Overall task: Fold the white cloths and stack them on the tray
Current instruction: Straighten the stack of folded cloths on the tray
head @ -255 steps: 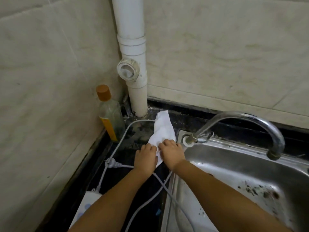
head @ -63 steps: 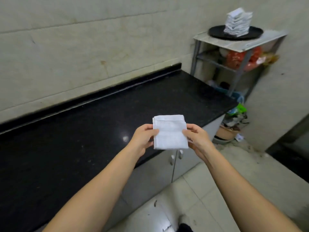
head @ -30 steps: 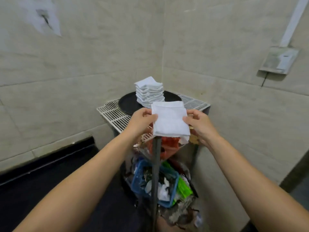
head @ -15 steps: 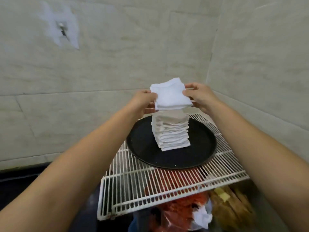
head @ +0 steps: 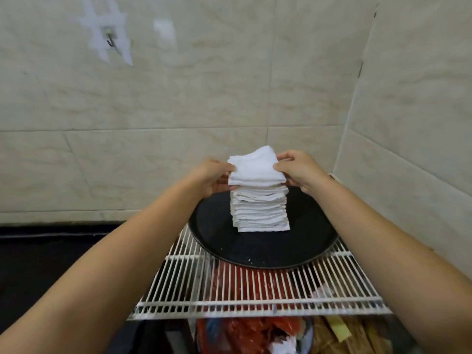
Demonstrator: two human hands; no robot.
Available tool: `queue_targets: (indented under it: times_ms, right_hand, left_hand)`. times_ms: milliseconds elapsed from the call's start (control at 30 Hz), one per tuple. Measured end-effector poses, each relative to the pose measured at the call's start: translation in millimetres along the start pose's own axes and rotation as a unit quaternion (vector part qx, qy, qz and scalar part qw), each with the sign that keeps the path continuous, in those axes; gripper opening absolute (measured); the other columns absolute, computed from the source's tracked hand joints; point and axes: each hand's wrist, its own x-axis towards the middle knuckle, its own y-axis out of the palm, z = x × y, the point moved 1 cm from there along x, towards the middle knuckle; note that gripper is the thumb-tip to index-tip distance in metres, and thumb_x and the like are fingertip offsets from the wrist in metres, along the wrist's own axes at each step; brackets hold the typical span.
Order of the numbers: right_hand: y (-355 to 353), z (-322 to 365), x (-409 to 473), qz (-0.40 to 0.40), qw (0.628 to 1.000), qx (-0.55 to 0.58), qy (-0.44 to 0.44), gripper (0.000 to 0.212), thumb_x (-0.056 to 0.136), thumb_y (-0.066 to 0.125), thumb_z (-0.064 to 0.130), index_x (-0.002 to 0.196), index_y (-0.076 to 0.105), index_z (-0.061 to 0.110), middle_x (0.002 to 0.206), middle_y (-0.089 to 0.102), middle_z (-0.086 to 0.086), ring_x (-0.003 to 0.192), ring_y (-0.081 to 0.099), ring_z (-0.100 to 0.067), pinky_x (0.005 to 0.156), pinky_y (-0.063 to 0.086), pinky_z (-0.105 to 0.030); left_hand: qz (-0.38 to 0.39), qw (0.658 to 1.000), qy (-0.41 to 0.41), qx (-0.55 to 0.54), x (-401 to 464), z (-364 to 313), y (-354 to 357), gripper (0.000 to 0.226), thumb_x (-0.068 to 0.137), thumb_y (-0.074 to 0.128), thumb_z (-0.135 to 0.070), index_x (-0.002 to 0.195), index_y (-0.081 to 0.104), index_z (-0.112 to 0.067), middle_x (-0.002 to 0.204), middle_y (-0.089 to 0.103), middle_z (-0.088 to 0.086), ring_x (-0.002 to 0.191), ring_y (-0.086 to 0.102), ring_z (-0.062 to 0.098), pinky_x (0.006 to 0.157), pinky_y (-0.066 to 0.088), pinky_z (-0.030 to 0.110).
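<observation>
White terry, folded square: folded cloth pinched at both side edges, left hand on its left edge, right hand on its right. Resting on, or a hair above, the top of the stack of folded cloths — contact along the near edge looks made, far edge lifted and rumpled. Stack standing near the middle of the round black tray, tray sitting toward the back right corner of the white wire rack. Key relation: cloth directly over the stack, near edge overhanging slightly to the left, hands level on either side, neither nearer than the other. Both grips closed on the cloth, thumbs on top. Next, by the look of it: straight down, square the edges, then release. Risk: tall stack, narrow footing, a sideways nudge could tip it.
</observation>
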Motion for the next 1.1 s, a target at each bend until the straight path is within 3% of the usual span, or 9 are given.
queue_targets:
  times_ms: [133, 300, 367, 433, 533, 733, 833, 1000, 1100]
  right_hand:
    - [-4, -3, -1, 0.003, 0.999, -0.039, 0.005, 0.016, 0.085, 0.054, 0.0, 0.085, 0.059, 0.015, 0.079, 0.059, -0.006, 0.067, 0.056, -0.019, 0.057, 0.046, -0.028]
    - [-19, -7, -4, -0.028, 0.996, -0.087, 0.0, 0.019, 0.093, 0.054, 0.03, 0.103, 0.057, 0.015, 0.087, 0.061, -0.004, 0.069, 0.055, -0.012, 0.055, 0.04, -0.022]
    - [-24, -20, -3, -0.049, 0.998, -0.03, 0.029, 0.038, 0.098, 0.043, 0.037, 0.122, 0.054, 0.01, 0.11, 0.061, -0.009, 0.091, 0.06, -0.016, 0.073, 0.05, -0.028]
    - [-22, -38, -4, -0.033, 0.994, 0.057, 0.089, 0.053, 0.099, 0.034, 0.042, 0.141, 0.039, 0.011, 0.139, 0.048, -0.01, 0.124, 0.049, -0.021, 0.099, 0.042, -0.04]
    - [-4, -60, -8, -0.015, 0.977, 0.153, 0.151, 0.061, 0.1, 0.027, 0.049, 0.148, 0.027, 0.013, 0.152, 0.034, -0.007, 0.139, 0.033, -0.021, 0.11, 0.03, -0.04]
    - [18, -59, -23, 0.038, 0.968, 0.2, 0.145, 0.061, 0.099, 0.021, 0.053, 0.107, 0.064, 0.011, 0.108, 0.067, -0.01, 0.097, 0.063, -0.024, 0.074, 0.052, -0.034]
    - [20, -62, -25, 0.053, 0.97, 0.199, 0.133, 0.063, 0.099, 0.021, 0.053, 0.122, 0.06, 0.009, 0.119, 0.065, -0.013, 0.107, 0.061, -0.028, 0.086, 0.051, -0.037]
    - [16, -62, -30, 0.066, 0.969, 0.212, 0.105, 0.048, 0.101, 0.025, 0.048, 0.096, 0.065, 0.022, 0.116, 0.065, -0.005, 0.094, 0.063, -0.021, 0.089, 0.05, -0.037]
    - [15, -63, -32, 0.077, 0.969, 0.209, 0.102, 0.049, 0.101, 0.024, 0.049, 0.097, 0.065, 0.022, 0.118, 0.065, -0.005, 0.096, 0.063, -0.02, 0.093, 0.048, -0.038]
  left_hand:
    - [0.002, 0.999, 0.021, 0.025, -4, 7, 0, 0.019, 0.092, 0.058, -0.01, 0.076, 0.049, -0.009, 0.072, 0.053, 0.008, 0.058, 0.057, 0.016, 0.042, 0.05, 0.018]
    - [-0.082, 0.992, 0.018, 0.097, -5, 11, -17, 0.022, 0.096, 0.049, -0.033, 0.098, 0.05, -0.012, 0.075, 0.055, 0.004, 0.052, 0.052, 0.011, 0.043, 0.04, 0.018]
    - [-0.104, 0.994, -0.007, 0.041, -4, 21, -26, 0.033, 0.098, 0.043, -0.039, 0.11, 0.049, -0.009, 0.087, 0.056, 0.008, 0.064, 0.052, 0.015, 0.055, 0.046, 0.025]
    - [-0.076, 0.995, -0.049, -0.047, -1, 39, -26, 0.055, 0.098, 0.036, -0.047, 0.13, 0.044, -0.002, 0.117, 0.056, 0.016, 0.097, 0.058, 0.024, 0.087, 0.05, 0.037]
    - [-0.006, 0.985, -0.095, -0.144, 0, 64, -6, 0.079, 0.095, 0.023, -0.061, 0.151, 0.014, -0.005, 0.157, 0.021, 0.012, 0.143, 0.025, 0.026, 0.118, 0.02, 0.041]
    - [0.041, 0.982, -0.086, -0.163, 3, 69, 26, 0.081, 0.091, 0.015, -0.07, 0.121, 0.063, -0.012, 0.12, 0.066, 0.014, 0.11, 0.062, 0.031, 0.093, 0.05, 0.042]
    - [0.037, 0.989, -0.063, -0.13, 0, 69, 29, 0.077, 0.088, 0.02, -0.073, 0.122, 0.064, -0.019, 0.119, 0.068, 0.008, 0.108, 0.063, 0.028, 0.098, 0.048, 0.045]
    - [0.068, 0.99, -0.054, -0.115, -5, 69, 31, 0.074, 0.088, 0.02, -0.073, 0.124, 0.062, -0.023, 0.122, 0.066, 0.005, 0.112, 0.061, 0.026, 0.101, 0.046, 0.044]
    - [0.085, 0.989, -0.051, -0.111, -5, 73, 31, 0.074, 0.09, 0.016, -0.07, 0.123, 0.062, -0.022, 0.122, 0.066, 0.006, 0.111, 0.061, 0.025, 0.098, 0.047, 0.042]
